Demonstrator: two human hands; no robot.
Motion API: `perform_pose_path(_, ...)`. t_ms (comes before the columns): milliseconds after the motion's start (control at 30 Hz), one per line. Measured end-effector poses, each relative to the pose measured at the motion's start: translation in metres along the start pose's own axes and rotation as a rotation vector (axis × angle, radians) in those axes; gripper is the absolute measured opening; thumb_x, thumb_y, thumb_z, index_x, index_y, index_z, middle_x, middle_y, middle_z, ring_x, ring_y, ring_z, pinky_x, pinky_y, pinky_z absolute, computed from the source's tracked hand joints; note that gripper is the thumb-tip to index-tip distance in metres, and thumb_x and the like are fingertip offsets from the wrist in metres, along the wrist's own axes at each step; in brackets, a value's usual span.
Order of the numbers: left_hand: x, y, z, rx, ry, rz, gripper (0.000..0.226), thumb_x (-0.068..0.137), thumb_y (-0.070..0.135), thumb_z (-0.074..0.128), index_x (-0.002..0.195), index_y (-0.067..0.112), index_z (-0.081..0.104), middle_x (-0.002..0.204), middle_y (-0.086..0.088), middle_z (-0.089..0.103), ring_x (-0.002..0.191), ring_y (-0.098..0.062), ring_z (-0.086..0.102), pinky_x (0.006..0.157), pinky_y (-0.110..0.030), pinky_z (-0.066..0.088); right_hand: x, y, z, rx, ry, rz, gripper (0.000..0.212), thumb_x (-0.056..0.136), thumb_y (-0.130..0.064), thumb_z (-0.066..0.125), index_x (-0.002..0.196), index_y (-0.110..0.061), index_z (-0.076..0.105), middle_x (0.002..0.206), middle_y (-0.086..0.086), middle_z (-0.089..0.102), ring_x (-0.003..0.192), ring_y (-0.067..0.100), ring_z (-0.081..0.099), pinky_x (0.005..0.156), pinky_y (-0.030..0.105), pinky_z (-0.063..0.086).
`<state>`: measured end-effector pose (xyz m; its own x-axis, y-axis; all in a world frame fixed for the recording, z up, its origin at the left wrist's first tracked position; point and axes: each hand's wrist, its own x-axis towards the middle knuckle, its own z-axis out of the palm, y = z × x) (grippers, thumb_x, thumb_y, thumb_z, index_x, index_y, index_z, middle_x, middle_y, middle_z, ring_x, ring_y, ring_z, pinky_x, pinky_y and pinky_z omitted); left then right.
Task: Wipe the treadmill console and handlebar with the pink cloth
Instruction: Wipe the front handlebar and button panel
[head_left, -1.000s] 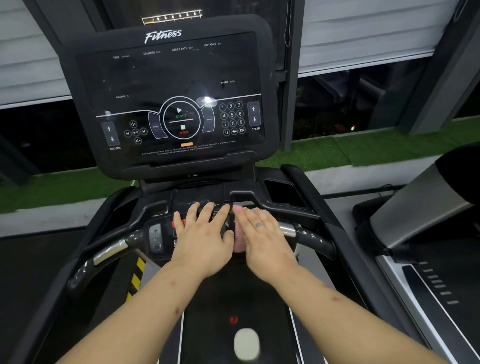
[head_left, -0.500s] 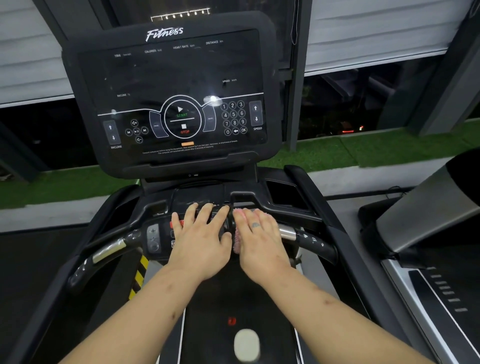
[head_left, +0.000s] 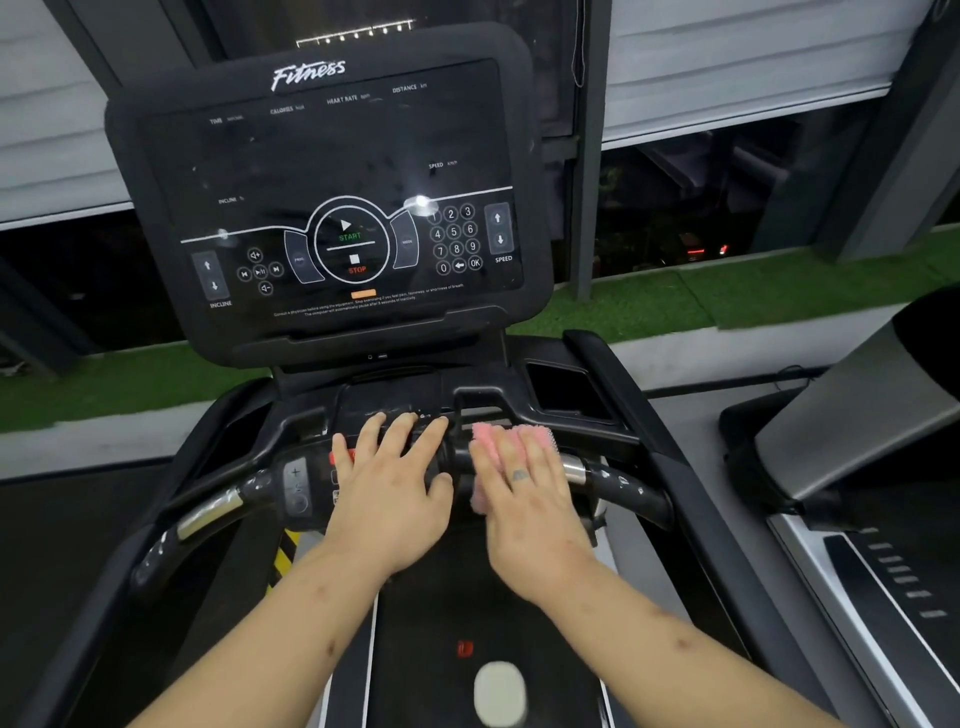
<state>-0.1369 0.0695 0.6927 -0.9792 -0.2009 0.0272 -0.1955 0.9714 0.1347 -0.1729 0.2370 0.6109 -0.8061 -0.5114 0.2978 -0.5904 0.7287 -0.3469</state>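
Observation:
The black treadmill console (head_left: 332, 156) stands upright ahead, its "Fitness" screen showing START, STOP and a keypad. Below it the curved black handlebar (head_left: 223, 509) runs left to right, with silver grip sensors. The pink cloth (head_left: 511, 434) lies over the bar just right of centre. My right hand (head_left: 524, 504) presses flat on the cloth, and pink shows past the fingertips and by the thumb. My left hand (head_left: 389, 493) rests flat on the bar's middle control block, fingers spread, holding nothing.
A recessed tray (head_left: 563, 389) sits right of the console base. The dark running belt (head_left: 441, 597) lies below my arms with a pale oval mark (head_left: 498, 691). A second treadmill (head_left: 857, 405) stands close on the right. Green turf (head_left: 727, 301) and windows lie beyond.
My right hand has slid the pink cloth slightly rightward along the handlebar, so a gap has opened between my hands and more cloth shows. My left hand stays on the middle block.

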Motion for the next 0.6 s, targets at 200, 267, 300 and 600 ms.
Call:
perform_pose_path(200,0.0,-0.001,-0.001,-0.006,-0.009,0.013,0.064,0.102,0.045,0.038,0.162,0.042,0.017,0.171,0.008,0.014,0.158,-0.023,-0.005,0.124,-0.058,-0.013,0.035,-0.012,-0.006,0.105,-0.103,0.022,0.072,0.105,-0.027,0.039,0.166,-0.023,0.001,0.172,-0.003,0.014,0.159,0.019,0.003,0.129,0.042,0.0)
perform_pose_path(267,-0.001,-0.002,0.0,0.001,-0.013,0.02,0.065,0.099,0.046,0.034,0.162,0.042,0.017,0.171,0.007,0.014,0.158,-0.023,-0.005,0.124,-0.058,-0.014,0.049,-0.008,-0.014,0.135,-0.178,0.034,0.07,0.107,-0.033,0.036,0.166,-0.021,0.0,0.173,-0.003,0.01,0.159,0.015,0.003,0.129,0.04,0.004)
perform_pose_path(300,-0.001,-0.003,0.0,-0.003,-0.015,0.024,0.067,0.097,0.046,0.031,0.162,0.042,0.018,0.171,0.007,0.014,0.158,-0.023,-0.005,0.124,-0.058,-0.014,0.055,-0.007,-0.018,0.151,-0.206,0.05,0.066,0.108,-0.036,0.031,0.165,-0.019,0.002,0.173,-0.001,0.011,0.159,0.015,0.005,0.129,0.039,0.006)
perform_pose_path(600,-0.002,-0.006,-0.002,-0.019,-0.033,0.04,0.072,0.091,0.047,0.025,0.162,0.044,0.014,0.171,0.008,0.013,0.158,-0.023,-0.006,0.124,-0.059,-0.015,0.032,-0.013,-0.017,-0.027,-0.215,0.05,0.075,0.099,-0.037,0.038,0.165,-0.021,0.005,0.171,0.003,0.014,0.157,0.024,0.01,0.129,0.046,0.004)
